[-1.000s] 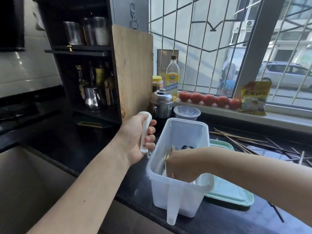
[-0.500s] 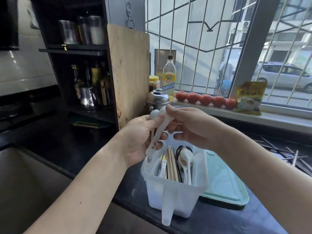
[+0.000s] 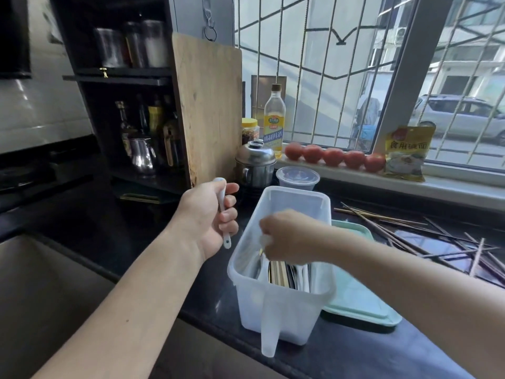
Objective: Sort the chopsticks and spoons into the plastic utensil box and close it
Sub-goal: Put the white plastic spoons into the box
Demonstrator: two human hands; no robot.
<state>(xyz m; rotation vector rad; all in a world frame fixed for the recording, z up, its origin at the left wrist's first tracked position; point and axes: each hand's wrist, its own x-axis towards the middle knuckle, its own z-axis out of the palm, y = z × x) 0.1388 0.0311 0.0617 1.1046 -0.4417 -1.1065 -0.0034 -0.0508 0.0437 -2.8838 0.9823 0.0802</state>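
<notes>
The right hand (image 3: 287, 236) reaches down into the plastic utensil box (image 3: 281, 269), apparently pinching a blurred white spoon (image 3: 264, 240); its grasp cannot be told for certain. Lower that spoon handle-first beside the chopsticks and spoons already standing inside. The left hand (image 3: 210, 217) clenches the remaining white spoons (image 3: 223, 212) left of the box. Loose chopsticks (image 3: 410, 231) lie on the counter at the right; the green lid (image 3: 363, 305) lies beside the box, not yet fitted.
</notes>
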